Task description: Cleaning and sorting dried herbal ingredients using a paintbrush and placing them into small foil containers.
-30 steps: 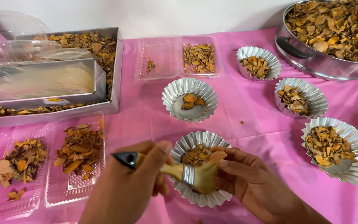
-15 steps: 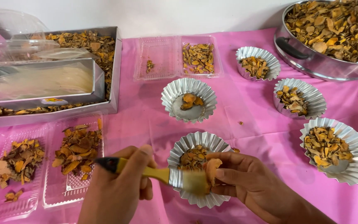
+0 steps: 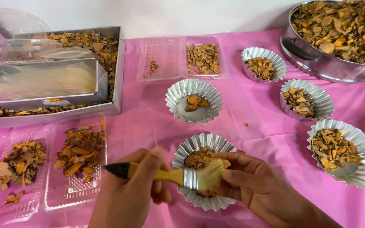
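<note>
A brush [image 3: 165, 175] is gripped by the closed fingers of the left hand [image 3: 127, 194]; its long axis lies nearly level, black handle tip pointing left, bristles pointing right. The bristles are laid against a small orange slice pinched by the right hand [image 3: 258, 188] over a fluted foil cup [image 3: 203, 177].
</note>
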